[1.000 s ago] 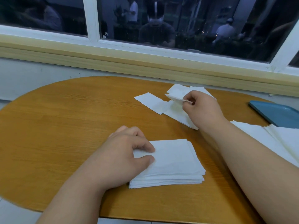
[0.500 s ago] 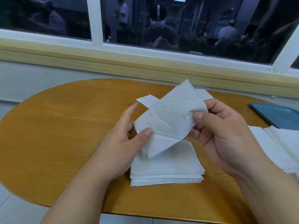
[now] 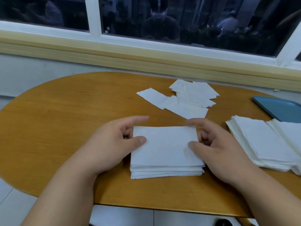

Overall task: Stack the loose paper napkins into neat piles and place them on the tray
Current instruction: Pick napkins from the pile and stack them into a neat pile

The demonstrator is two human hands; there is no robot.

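Napkin pile (image 3: 166,152) sits on the table (image 3: 65,119) right in front of me. My left hand (image 3: 110,144) and right hand (image 3: 223,149) cup its two sides, thumbs pressing the top sheet, fingers curled against the edges. My worry: it's floppy stuff, so an uneven squeeze could skew or buckle the top sheets, and a loose lift could fan it all out. A few loose napkins (image 3: 187,98) lie overlapping further back. The tray (image 3: 280,108) is far right, with a bigger stack (image 3: 263,141) partly in the way.
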